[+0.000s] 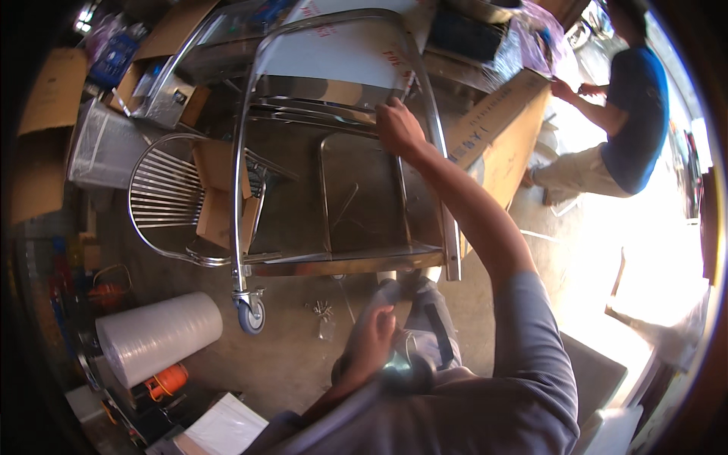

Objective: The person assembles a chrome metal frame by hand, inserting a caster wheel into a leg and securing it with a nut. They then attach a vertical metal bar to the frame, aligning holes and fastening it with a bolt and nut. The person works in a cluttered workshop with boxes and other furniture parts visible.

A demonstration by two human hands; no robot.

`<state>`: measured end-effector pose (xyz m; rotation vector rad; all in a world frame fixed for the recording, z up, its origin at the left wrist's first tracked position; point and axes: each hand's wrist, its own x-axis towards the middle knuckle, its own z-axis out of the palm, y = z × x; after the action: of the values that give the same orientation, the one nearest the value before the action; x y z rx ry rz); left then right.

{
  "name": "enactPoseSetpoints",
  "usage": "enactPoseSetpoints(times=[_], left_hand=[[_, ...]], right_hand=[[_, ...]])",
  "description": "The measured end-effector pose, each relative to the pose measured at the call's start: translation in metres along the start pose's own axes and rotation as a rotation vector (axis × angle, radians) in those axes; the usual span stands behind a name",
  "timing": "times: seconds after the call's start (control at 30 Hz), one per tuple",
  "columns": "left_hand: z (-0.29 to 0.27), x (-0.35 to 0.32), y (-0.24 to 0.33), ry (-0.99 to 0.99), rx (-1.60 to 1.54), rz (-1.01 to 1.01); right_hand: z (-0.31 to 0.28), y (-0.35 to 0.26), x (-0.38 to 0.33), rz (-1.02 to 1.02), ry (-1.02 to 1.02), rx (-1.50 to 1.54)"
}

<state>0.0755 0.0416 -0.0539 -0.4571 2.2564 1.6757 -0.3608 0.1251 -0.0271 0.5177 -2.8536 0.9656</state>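
A stainless steel trolley frame with bent tube sides stands in front of me. Its visible swivel caster has a grey wheel. My right hand reaches over the frame, fingers closed, at the right end of a metal cross rail. Whether it grips the rail or a small part cannot be made out. Down by my legs, my left hand looks curled but is blurred by motion, so anything in it is hidden. A pale sheet panel with red print lies across the frame's far part.
Left are a round wire rack, an open cardboard box and a bubble-wrap roll. Small metal parts lie on the floor. A long carton is at right, where another person in blue stands touching it.
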Motion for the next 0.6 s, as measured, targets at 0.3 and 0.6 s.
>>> enactPoseSetpoints(times=[0.3,0.6], left_hand=[[-0.017,-0.029,0.002,0.228,-0.242,-0.131],[-0.025,-0.004,0.086,-0.01,-0.291,0.056]], right_hand=[[0.058,-0.021,0.056,-0.114,-0.018,-0.454],[-0.137,-0.077,-0.323,0.39,-0.282,0.638]])
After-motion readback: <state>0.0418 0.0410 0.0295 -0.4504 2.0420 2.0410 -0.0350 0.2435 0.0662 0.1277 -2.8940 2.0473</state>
